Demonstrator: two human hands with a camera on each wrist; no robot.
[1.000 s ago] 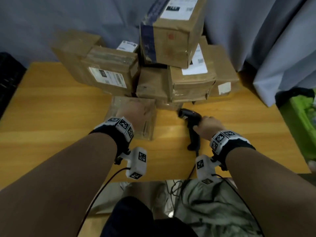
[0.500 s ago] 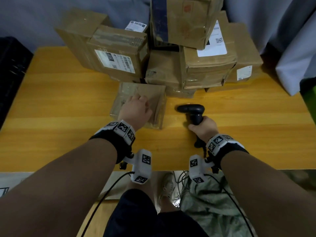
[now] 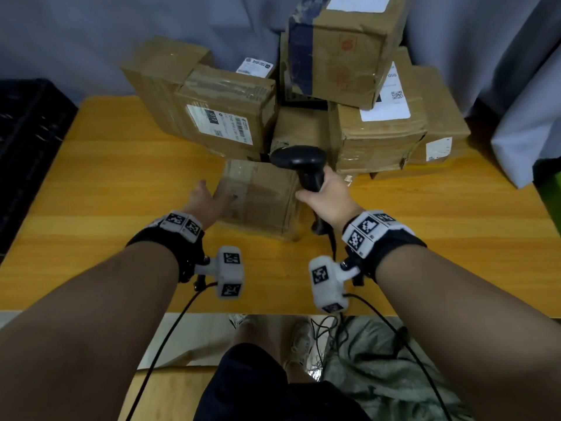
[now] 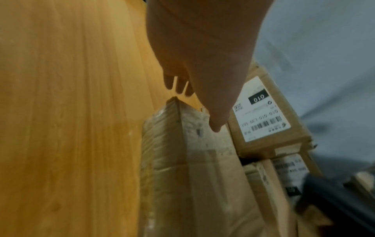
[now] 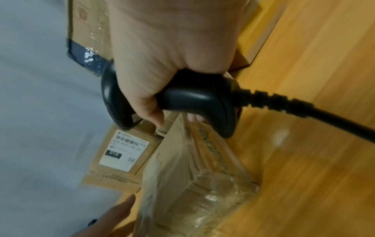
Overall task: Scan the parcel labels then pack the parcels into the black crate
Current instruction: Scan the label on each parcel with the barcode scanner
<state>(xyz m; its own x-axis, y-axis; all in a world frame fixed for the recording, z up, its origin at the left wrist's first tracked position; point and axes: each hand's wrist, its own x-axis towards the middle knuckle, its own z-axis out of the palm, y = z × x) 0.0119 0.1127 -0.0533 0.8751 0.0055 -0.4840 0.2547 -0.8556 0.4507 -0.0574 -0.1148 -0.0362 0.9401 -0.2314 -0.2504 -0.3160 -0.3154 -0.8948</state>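
A small tape-wrapped brown parcel [image 3: 264,202] [image 4: 192,168] [image 5: 194,168] lies on the wooden table [image 3: 121,189], with no label showing on its top. My left hand [image 3: 211,197] [image 4: 194,89] is at the parcel's left edge with straight fingers, and the thumb reaches over the top. My right hand [image 3: 323,197] [image 5: 162,72] grips the handle of a black barcode scanner [image 3: 299,159] [image 5: 194,99]. The scanner is held upright in the air over the parcel's right side. The black crate [image 3: 30,141] stands at the table's left end.
A pile of several brown parcels [image 3: 349,56] stands at the back, right behind the small one. One box there shows a white label marked 010 [image 3: 220,123] [image 4: 261,110] [image 5: 123,152]. The scanner cable [image 5: 304,107] trails back toward me. Grey curtains hang behind.
My left hand has come off the parcel's top and moved to its left edge. My right hand has lifted the scanner from the table to above the parcel's right side.
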